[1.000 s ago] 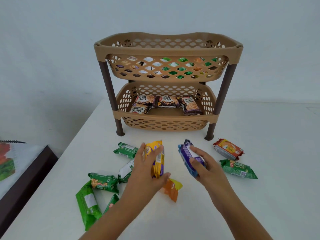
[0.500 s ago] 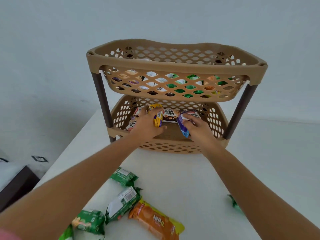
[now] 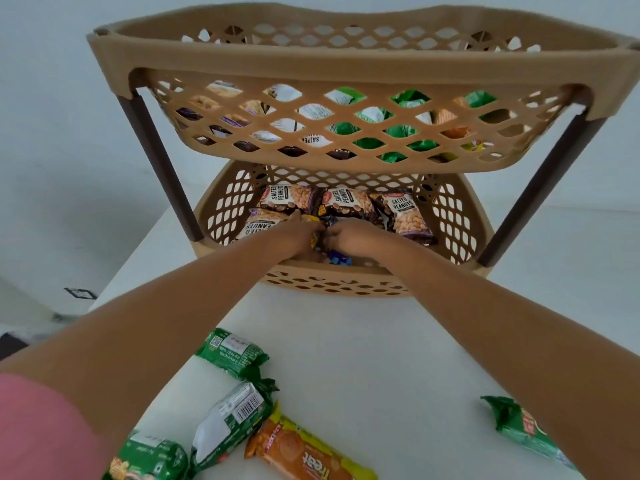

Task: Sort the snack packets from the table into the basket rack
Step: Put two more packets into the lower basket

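Left hand (image 3: 294,237) sits inside the lower basket (image 3: 346,289) of the rack, fingers curled round a yellow packet (image 3: 314,233), only a sliver of which shows. Right hand (image 3: 353,239) is just beside it, knuckles nearly touching, fingers curled down over a blue packet (image 3: 339,259) whose end pokes out under the palm near the front wall. Whether either packet already rests on the basket floor cannot be told. Both go in low and together, probably because the upper tier overhangs and leaves only the front gap as a way in.

Lower basket contents: four salted-peanut packets (image 3: 403,213) lined along the back, labels up, one lying turned at the left. Front strip seems kept for the two arriving now, a second kind beside the peanuts.

Upper basket (image 3: 346,64): seen through the lattice only; pale and dark wrappers toward the left, green ones in the middle and right, something orange at the far right. Count not readable.

On the worktop (image 3: 381,358), nearer the person: three green packets (image 3: 239,351) in a loose line at left, an orange biscuit packet (image 3: 304,455) touching the middle one, another green packet (image 3: 519,424) well apart at right. Sorting judged well along but unfinished.
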Tool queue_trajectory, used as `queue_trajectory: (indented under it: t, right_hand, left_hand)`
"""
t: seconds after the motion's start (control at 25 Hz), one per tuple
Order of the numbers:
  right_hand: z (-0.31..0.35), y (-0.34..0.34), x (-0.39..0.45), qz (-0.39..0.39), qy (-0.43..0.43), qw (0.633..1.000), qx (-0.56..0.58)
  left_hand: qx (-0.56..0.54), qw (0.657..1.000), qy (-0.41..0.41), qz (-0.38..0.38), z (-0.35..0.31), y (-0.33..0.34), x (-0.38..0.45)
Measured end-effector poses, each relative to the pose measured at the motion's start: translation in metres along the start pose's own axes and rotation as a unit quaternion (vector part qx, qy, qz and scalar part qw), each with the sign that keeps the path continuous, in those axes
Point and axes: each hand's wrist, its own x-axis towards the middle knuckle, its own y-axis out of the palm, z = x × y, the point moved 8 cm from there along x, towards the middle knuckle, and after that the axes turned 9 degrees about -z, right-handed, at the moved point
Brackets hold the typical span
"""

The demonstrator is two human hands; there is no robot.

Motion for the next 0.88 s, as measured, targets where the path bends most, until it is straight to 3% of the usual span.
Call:
queue_trajectory:
  t: [0.2, 0.28, 0.4, 0.56, 0.64, 0.76, 0.88]
  right_hand:
    - [-0.012, -0.029, -0.005, -0.078, 0.032, 0.987, 0.140]
    - [-0.013, -0.046, -0.023, -0.127, 0.042, 0.974, 0.180]
    - [0.001, -0.064, -0.070, -0.205, -0.025, 0.951, 0.231]
    - [0.021, -0.057, -0.168, -0.322, -0.134, 0.897, 0.271]
    - [0.021, -0.031, -0.196, -0.295, -0.112, 0.903, 0.292]
    - [0.024, 0.025, -0.226, -0.209, -0.070, 0.941, 0.255]
    - [0.041, 0.075, -0.249, -0.150, -0.103, 0.961, 0.207]
  left_hand:
    - [-0.041, 0.998, 0.024, -0.044, 0.004, -0.025, 0.001]
    - [-0.059, 0.991, 0.045, -0.109, 0.008, -0.047, -0.018]
    - [-0.111, 0.965, 0.075, -0.226, 0.012, -0.076, -0.067]
    - [-0.163, 0.929, 0.103, -0.315, 0.020, -0.062, -0.167]
    - [-0.172, 0.928, 0.079, -0.322, 0.033, -0.042, -0.215]
    - [-0.171, 0.934, -0.006, -0.312, 0.061, -0.004, -0.283]
    - [-0.194, 0.936, -0.089, -0.279, 0.074, 0.037, -0.338]
